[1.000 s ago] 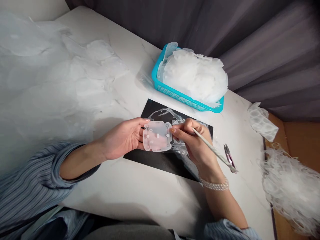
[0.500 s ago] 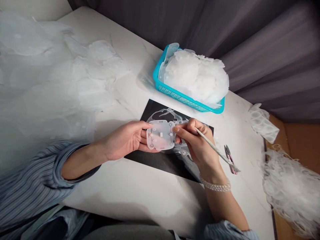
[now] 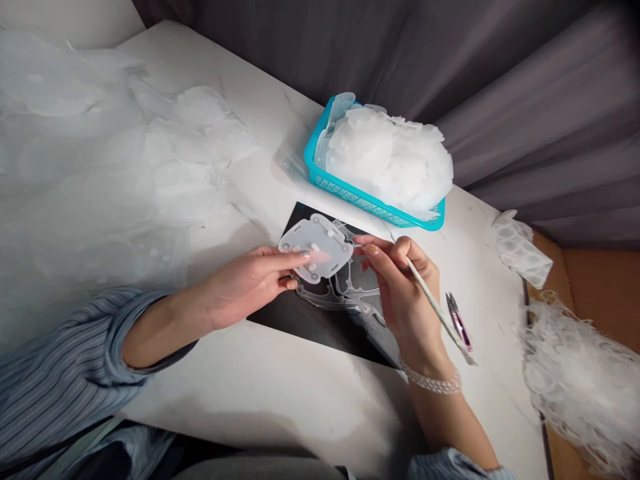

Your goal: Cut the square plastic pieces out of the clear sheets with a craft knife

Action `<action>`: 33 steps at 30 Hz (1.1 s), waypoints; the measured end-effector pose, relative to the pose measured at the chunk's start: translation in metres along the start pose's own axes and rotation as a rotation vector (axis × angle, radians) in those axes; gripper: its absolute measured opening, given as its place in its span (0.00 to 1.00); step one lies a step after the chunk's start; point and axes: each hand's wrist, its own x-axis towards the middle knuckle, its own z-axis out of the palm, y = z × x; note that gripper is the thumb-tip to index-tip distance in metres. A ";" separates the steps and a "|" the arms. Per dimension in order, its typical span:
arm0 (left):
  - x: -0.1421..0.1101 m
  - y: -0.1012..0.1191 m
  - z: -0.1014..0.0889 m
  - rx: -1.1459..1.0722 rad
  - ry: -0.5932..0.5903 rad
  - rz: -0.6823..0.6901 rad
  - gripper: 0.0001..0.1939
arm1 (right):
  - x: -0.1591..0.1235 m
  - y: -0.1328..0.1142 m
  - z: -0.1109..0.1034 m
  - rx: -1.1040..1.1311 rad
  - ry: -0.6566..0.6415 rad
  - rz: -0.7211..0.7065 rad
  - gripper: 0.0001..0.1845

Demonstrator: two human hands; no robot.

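Observation:
My left hand (image 3: 253, 283) pinches a translucent white square plastic part (image 3: 316, 247) with small pegs, holding it tilted above a black mat (image 3: 310, 319). My right hand (image 3: 400, 283) is closed around a thin white stick-like tool (image 3: 440, 312); its fingertips sit just right of the part, no longer on it. Clear trimmed plastic scraps (image 3: 350, 287) lie on the mat under both hands.
A turquoise basket (image 3: 350, 190) heaped with white translucent parts stands behind the mat. More translucent pieces (image 3: 165, 167) spread over the white table at the left. Small snips (image 3: 459, 323) lie at the right, with a heap of clear plastic trimmings (image 3: 580, 380) beyond.
The left hand has lifted the part up and left, tilting it, and the right fingertips have come off its edge. The view shifted slightly.

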 end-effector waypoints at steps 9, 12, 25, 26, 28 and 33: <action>-0.003 -0.004 0.001 -0.043 0.054 0.059 0.07 | -0.015 0.004 0.021 -0.054 -0.249 0.040 0.25; -0.005 -0.002 -0.004 0.110 -0.005 0.048 0.08 | -0.016 0.003 0.018 -0.172 -0.264 -0.102 0.23; -0.011 0.016 -0.001 0.662 -0.139 -0.030 0.08 | -0.018 -0.007 -0.004 -0.527 -0.598 -0.388 0.19; -0.012 0.015 0.000 0.644 -0.116 -0.017 0.08 | -0.017 -0.007 -0.005 -0.489 -0.564 -0.380 0.19; -0.015 0.014 0.002 0.572 -0.091 0.009 0.07 | -0.015 -0.007 -0.006 -0.391 -0.486 -0.345 0.20; -0.019 0.017 0.003 0.507 -0.117 0.008 0.07 | -0.015 -0.018 -0.003 -0.247 -0.397 -0.247 0.22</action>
